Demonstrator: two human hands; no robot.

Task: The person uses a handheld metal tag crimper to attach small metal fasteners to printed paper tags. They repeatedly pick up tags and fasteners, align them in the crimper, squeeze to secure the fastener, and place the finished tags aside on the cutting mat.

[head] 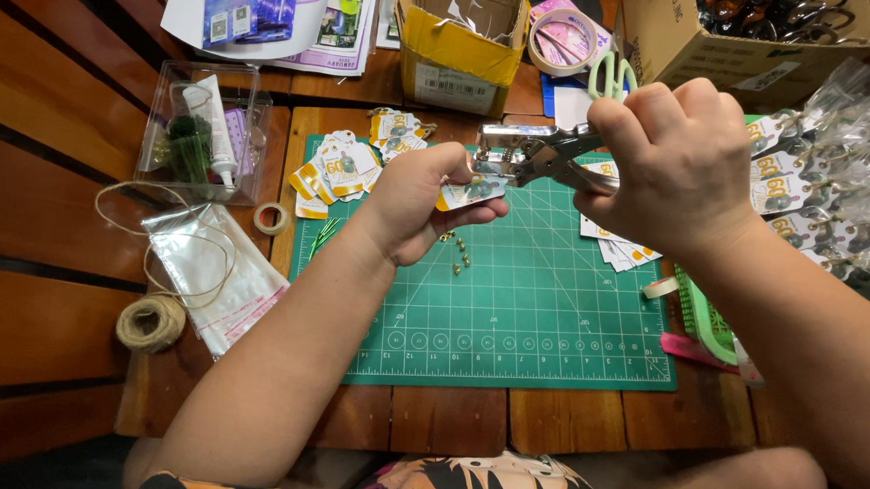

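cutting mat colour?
Green with a pale grid, in the head view: cutting mat.

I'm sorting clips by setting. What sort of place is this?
Probably a home craft table for tag making. A green cutting mat lies on wooden slats, the right hand squeezes metal punch pliers on a paper tag held by the left hand, and a twine ball sits nearby.

The right hand (678,158) wraps the handles of the metal punch pliers (529,152), hiding them. The left hand (422,199) covers most of a paper tag (473,190). Bagged tags (836,166) run off the right edge, their details too small to tell.
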